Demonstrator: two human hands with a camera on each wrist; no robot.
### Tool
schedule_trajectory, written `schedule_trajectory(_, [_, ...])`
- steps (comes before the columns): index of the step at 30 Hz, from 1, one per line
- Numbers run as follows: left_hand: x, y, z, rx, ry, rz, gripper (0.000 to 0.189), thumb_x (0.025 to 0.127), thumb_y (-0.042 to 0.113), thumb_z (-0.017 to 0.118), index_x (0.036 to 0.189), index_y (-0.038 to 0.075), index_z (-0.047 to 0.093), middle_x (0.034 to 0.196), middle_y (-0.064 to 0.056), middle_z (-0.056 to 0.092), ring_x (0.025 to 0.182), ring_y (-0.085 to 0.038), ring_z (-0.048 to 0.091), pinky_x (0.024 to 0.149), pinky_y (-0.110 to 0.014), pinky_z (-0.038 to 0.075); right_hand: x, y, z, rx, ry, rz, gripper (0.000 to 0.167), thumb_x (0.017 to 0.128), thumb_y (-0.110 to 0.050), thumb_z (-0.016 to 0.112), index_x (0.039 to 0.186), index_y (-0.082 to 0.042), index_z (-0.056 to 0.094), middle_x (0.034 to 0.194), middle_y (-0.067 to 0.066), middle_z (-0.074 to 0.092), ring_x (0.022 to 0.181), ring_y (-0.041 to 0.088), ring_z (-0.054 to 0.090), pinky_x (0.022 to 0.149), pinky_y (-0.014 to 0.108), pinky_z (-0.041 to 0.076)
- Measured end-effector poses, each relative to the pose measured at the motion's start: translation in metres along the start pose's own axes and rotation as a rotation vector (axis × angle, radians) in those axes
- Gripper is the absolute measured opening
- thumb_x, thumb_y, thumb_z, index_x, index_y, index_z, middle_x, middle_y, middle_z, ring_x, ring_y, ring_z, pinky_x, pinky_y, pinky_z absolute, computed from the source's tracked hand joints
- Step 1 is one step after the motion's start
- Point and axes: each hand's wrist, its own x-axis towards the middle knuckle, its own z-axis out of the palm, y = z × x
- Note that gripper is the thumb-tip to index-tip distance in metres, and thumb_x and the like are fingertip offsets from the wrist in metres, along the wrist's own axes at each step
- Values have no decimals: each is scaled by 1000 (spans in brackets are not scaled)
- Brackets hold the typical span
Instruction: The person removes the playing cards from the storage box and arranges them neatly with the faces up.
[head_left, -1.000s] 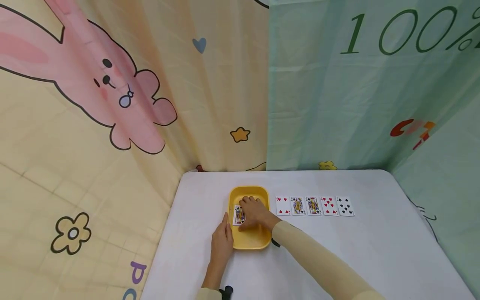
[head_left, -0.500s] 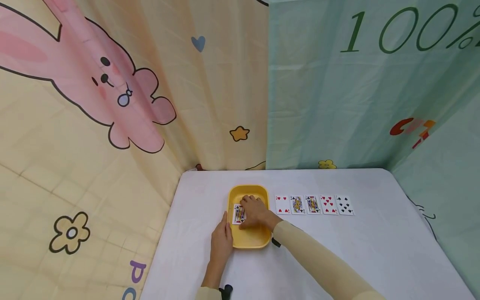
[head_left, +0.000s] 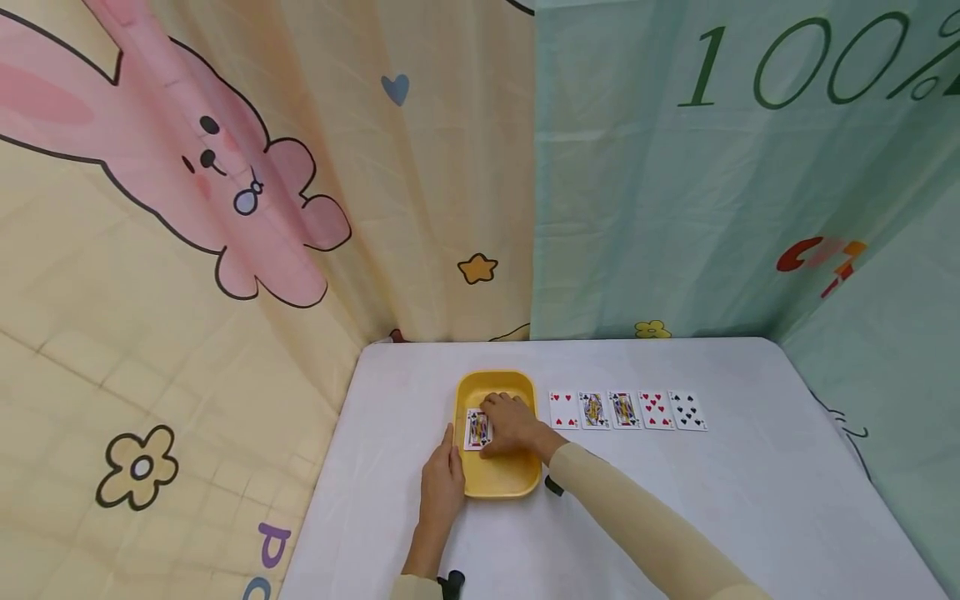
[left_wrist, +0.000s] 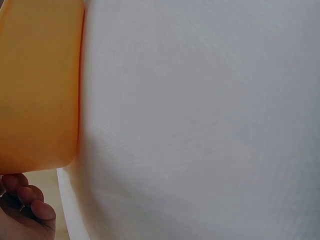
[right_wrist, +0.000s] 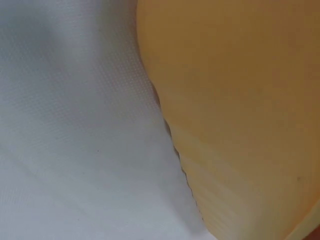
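Note:
In the head view a yellow plastic tray [head_left: 501, 487] rests on the white table. A playing card [head_left: 477, 429], a black-suited face card, lies face up at the tray's left side. My right hand [head_left: 512, 427] reaches over the tray from the right and grips the card, fingers at its far edge and thumb at its near edge; the palm hides its right part. My left hand [head_left: 442, 483] holds the tray's left side, thumb along the rim. In the left wrist view curled fingertips [left_wrist: 42, 210] sit against the tray wall [left_wrist: 40, 90].
To the tray's right, several playing cards [head_left: 623, 411] lie face up in a row on the white table [head_left: 675, 500]. Patterned curtains [head_left: 637, 208] hang behind and beside it. The right wrist view shows only white cloth [right_wrist: 75, 150] and a yellow surface [right_wrist: 240, 100].

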Motion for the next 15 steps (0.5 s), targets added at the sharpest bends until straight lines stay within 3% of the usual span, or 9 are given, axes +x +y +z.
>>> schedule_trajectory(9, [1,-2,-1,-1,-20,-19,47,109,15,52,155,8,47,143,-14,63,131,-30,62,106,-44,54,-7,-2,-16,15,34,-34,95,74,-55,87,153,-19,49,151,8,53,138,29,49,124,52,34])
schedule_trajectory(15, [-1,-2,1,8,-7,-9,48,107,12,54,154,6,48,144,-14,62,132,-31,62,104,-43,55,-21,12,-35,-22,88,-72,96,75,-57,86,154,-16,48,152,8,54,139,28,51,121,49,40])
